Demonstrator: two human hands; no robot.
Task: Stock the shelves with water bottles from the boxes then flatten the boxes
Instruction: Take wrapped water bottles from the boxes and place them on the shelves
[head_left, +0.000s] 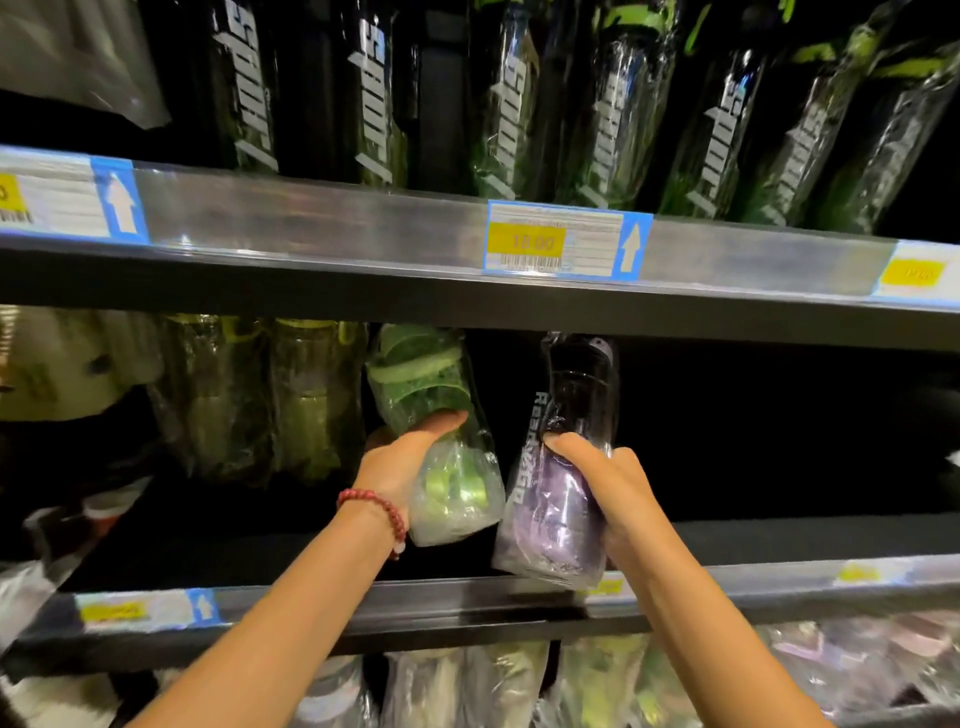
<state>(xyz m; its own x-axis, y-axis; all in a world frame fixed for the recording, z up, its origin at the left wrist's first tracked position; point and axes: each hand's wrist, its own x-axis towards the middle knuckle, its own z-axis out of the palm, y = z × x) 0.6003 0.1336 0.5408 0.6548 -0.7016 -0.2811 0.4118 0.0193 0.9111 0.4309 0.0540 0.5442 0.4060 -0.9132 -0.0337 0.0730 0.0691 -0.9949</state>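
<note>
Both hands wrapped round bottles: left hand (410, 457) gripping green bottle (441, 441), right hand (597, 483) purple bottle (561, 467). Stocking middle shelf (467, 597); next, standing them upright.

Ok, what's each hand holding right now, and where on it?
Left hand grips the green bottle around its mid-body; right hand grips the purple bottle around its middle, both in plastic wrap.
</note>
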